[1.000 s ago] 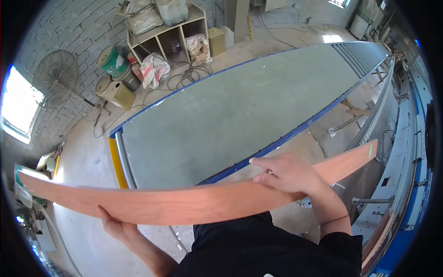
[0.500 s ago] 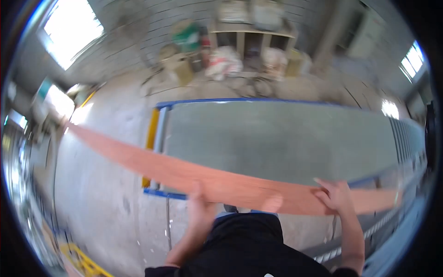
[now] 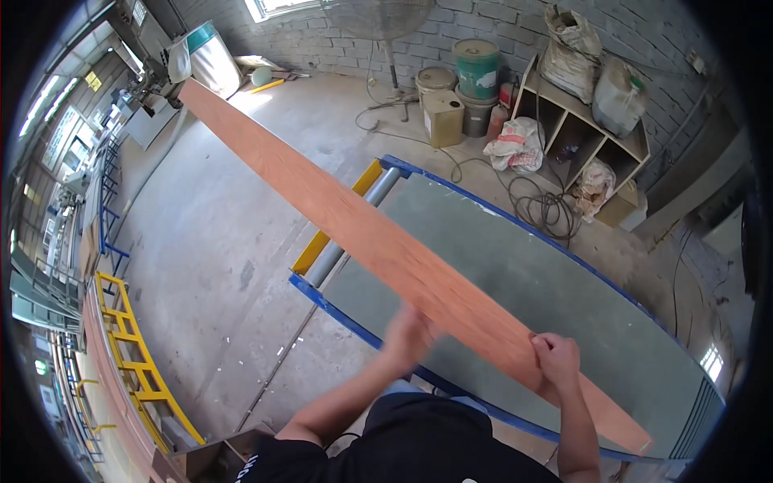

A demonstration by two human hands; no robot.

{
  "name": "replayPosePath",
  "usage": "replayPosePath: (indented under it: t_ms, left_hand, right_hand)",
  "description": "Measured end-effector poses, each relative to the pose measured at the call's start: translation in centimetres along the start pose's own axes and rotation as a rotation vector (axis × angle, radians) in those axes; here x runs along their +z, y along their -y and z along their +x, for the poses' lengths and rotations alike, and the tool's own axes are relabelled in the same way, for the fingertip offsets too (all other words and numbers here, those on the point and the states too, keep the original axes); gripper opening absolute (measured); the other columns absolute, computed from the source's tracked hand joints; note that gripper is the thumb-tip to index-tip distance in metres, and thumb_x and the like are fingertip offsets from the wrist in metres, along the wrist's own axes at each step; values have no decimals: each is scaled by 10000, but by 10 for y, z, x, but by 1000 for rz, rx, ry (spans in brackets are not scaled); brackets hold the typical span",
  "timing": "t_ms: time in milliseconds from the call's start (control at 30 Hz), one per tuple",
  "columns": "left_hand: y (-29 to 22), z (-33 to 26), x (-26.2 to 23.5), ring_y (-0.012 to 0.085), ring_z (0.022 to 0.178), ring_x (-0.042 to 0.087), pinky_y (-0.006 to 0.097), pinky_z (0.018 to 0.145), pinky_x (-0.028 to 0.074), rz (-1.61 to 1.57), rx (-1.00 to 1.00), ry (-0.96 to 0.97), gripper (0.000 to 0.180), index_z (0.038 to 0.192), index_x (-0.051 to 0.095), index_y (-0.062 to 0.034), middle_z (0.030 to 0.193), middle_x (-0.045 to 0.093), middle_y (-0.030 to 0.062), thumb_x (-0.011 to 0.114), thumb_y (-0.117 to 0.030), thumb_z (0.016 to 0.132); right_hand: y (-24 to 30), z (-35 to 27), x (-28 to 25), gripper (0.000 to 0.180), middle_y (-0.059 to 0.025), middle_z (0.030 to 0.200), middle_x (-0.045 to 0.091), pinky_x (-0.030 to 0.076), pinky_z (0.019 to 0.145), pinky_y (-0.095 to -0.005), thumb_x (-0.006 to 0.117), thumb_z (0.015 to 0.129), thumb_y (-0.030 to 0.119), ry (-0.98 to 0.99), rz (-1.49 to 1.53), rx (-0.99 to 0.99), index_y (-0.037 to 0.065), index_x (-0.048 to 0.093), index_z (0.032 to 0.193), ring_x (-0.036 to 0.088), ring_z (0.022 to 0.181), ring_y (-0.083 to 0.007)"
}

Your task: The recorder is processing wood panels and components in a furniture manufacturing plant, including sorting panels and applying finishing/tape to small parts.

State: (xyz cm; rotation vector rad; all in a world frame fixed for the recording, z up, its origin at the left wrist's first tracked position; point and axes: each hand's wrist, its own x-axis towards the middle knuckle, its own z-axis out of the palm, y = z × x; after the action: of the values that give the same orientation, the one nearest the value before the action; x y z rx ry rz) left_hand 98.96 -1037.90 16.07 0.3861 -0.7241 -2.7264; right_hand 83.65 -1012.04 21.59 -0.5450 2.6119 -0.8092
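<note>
A long reddish-brown wooden plank [image 3: 338, 213] slants across the view, from the far left down to the near right. Its right part lies over a green-grey belt conveyor [image 3: 515, 258]; whether it touches the belt I cannot tell. My right hand [image 3: 557, 360] is closed round the plank towards its near right end, thumb on top. At the plank's near edge, around the middle, my left hand [image 3: 409, 336] is smeared by motion. Its fingers do not show clearly.
The conveyor has a blue frame, a metal roller [image 3: 354, 228] and a yellow end plate [image 3: 312, 253]. Left stands a yellow metal frame [image 3: 141, 362]. Against the brick wall are buckets [image 3: 477, 68], a pedestal fan [image 3: 378, 16], coiled hose [image 3: 541, 205] and a shelf with sacks [image 3: 644, 145].
My view has turned left, so the conveyor and plank now slant down to the right. The right hand keeps its hold on the plank; the left is still by its near edge.
</note>
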Motion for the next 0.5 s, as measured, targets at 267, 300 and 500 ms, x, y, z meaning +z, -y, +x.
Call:
replayPosePath:
  t_ms: [267,300,500]
  left_hand:
    - [-114,32,-19,271,1209,529,445,1037,407,44,328,-576,533,1353,432,-71,1312,557,91,488,-443,974]
    - [-99,27,-24,271,1209,529,445,1037,407,47,333,-587,533,1353,432,-71,1312,557,91,488,-443,974]
    - [11,21,-25,299,1223,505,474,1072,370,-36,277,-598,594,1340,478,-72,1320,551,107,565,-485,923]
  right_hand:
    - [-114,-17,3,262,-161,710,654,521,647,-361,617,830,298,101,-35,-78,62,724,870,667,683,-301]
    - [-119,-17,2,297,-176,741,653,517,668,-379,567,848,310,124,-62,-97,58,719,885,664,709,-319]
    - [-123,-5,37,391,-164,1042,667,486,863,-458,452,923,373,243,-69,-141,106,685,1087,617,967,-379]
